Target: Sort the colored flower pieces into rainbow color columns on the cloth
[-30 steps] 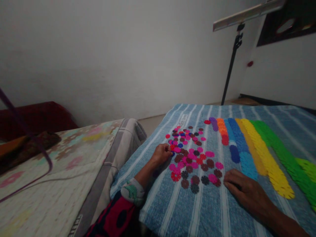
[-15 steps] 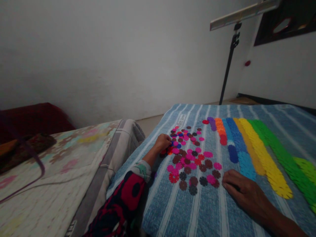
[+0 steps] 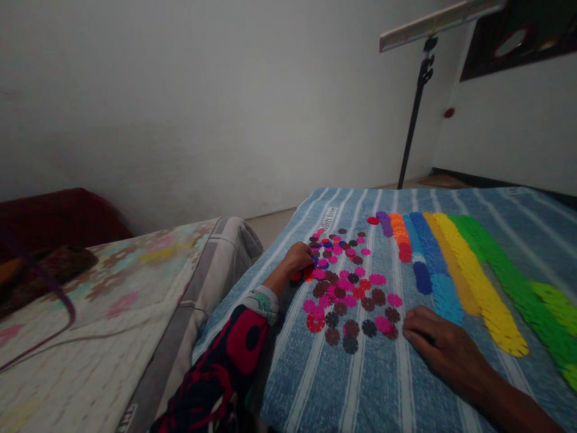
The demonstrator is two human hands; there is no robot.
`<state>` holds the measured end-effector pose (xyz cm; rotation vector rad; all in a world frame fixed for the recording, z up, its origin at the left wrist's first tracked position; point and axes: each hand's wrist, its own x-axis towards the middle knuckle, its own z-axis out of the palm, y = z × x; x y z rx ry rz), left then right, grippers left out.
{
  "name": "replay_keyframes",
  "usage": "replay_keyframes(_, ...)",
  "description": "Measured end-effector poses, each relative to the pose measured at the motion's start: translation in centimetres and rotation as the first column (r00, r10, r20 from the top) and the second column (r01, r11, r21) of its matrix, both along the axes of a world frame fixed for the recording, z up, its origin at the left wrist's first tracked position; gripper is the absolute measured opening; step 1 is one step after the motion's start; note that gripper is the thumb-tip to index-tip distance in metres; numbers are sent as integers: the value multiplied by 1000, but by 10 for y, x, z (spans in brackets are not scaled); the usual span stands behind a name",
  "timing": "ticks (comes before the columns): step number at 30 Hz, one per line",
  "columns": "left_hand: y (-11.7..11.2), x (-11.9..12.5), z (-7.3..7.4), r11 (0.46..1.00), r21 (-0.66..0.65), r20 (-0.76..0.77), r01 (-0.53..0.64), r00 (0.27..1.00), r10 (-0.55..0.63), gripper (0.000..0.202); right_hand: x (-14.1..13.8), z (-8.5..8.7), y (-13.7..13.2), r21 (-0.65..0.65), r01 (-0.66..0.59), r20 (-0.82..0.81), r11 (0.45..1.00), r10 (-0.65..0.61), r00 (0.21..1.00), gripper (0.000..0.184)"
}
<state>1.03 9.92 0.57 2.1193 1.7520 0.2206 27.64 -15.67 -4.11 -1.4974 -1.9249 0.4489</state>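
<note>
A scatter of small flower-shaped discs (image 3: 349, 282) in pink, red, brown and blue lies on a blue striped towel (image 3: 360, 385). My left hand (image 3: 298, 258) is curled closed at the left edge of the scatter, its fingertips on the discs; what it pinches is hidden. Flat on the towel, my right hand (image 3: 444, 349) rests just right of the discs with fingers loosely bent and nothing in them. To the right lie sorted colour rows: purple, orange, blue (image 3: 424, 264), yellow (image 3: 478, 282) and green (image 3: 518, 282).
A mattress with a pale flowered sheet (image 3: 112, 313) lies to the left, with a dark red cushion (image 3: 58, 222) behind it. A black stand (image 3: 412, 120) with a light bar rises by the white wall at the back right.
My left hand moved a little up and away along the left edge of the scatter, staying curled. The right hand stayed put. The view shifted slightly.
</note>
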Motion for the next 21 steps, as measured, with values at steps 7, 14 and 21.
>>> replay_keyframes(7,-1,1,0,1000,-11,197,-21,980,23,6,1,-1,-1,-19,1,15,1000,0,1000,25)
replay_keyframes(14,2,-14,25,986,-101,457,-131,874,163,23,1,-1,-1,-23,-8,28,1000,8,1000,25)
replay_keyframes(21,-14,3,31,990,-96,554,-102,821,138,25,0,0,2,-22,5,26,1000,-4,1000,23)
